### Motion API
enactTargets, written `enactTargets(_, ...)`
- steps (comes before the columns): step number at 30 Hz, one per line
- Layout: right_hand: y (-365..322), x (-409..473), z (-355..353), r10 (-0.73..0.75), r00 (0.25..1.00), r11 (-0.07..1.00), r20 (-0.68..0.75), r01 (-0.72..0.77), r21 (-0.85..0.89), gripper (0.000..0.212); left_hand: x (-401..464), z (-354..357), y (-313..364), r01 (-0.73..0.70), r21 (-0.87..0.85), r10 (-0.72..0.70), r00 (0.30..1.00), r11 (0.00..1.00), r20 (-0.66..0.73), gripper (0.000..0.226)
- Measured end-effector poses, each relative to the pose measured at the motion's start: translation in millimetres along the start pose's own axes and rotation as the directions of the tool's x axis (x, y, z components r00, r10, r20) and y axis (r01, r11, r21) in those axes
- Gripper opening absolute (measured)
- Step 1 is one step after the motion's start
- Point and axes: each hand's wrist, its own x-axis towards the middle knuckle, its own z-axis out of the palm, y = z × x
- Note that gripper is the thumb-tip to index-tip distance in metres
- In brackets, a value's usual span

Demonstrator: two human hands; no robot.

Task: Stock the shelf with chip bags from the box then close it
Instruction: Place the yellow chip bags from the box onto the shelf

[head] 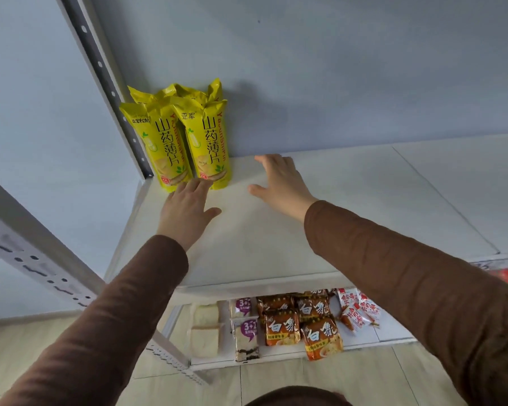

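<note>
Chip bags: I count a cluster of tall yellow chip bags (182, 133) standing at the back left corner of the upper shelf board (349, 200), about 10 o'clock from frame centre. Two stand in front, more behind; the exact number at the back I cannot tell.
Long axis: each bag stands on end, long axis upright, top seal pointing up and leaning slightly toward 11 o'clock, printed faces toward me.
Front left bag: (162, 148), just beside the perforated grey upright post (106, 80).
Front right bag: (211, 148), touching its neighbour along the side.
Left hand: (185, 212), palm down, fingers straight and together, thumb spread toward 3 o'clock; fingertips reach the foot of the front bags. It grips nothing. I cannot tell whether they actually touch.
Right hand: (279, 183), palm down on or just over the shelf board, fingers extended toward 11 o'clock, thumb splayed toward 9 o'clock; holds nothing; well apart from the bags, at their 3 o'clock.
Sleeves: brown, both arms entering from 6 o'clock.
Lower shelf: (393, 332), at 6 o'clock beneath the board; holds sliced bread packs (206, 329), purple-labelled snack packs (245, 332), orange noodle packets (302, 326) and red-and-white sausage packets (358, 312).
Backdrop: pale wall (335, 68) behind the shelf, tiled floor (305, 379) below.
</note>
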Motion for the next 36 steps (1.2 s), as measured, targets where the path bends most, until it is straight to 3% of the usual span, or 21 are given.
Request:
enactTargets(11,109,-114,-72,0.191,0.975,0.974,-0.116,-0.202,-0.097,0.064,12,15,144,-0.283,-0.110,0.289,0.956,0.953,0.045,0.061)
enactTargets(24,269,-372,-164,0.442,0.867,0.867,-0.229,-0.478,-0.140,0.063,-82,56,433,-0.555,-0.248,0.593,0.797,0.794,0.114,0.057)
enactTargets(32,358,-514,-201,0.635,0.744,0.749,-0.208,-0.659,-0.069,0.064,-155,102,593,-0.578,-0.376,0.680,0.688,0.725,0.254,0.057)
enactTargets(36,403,-564,-194,0.732,0.653,0.662,-0.196,-0.749,-0.021,0.065,-166,138,652,-0.613,-0.411,0.737,0.595,0.675,0.322,0.059)
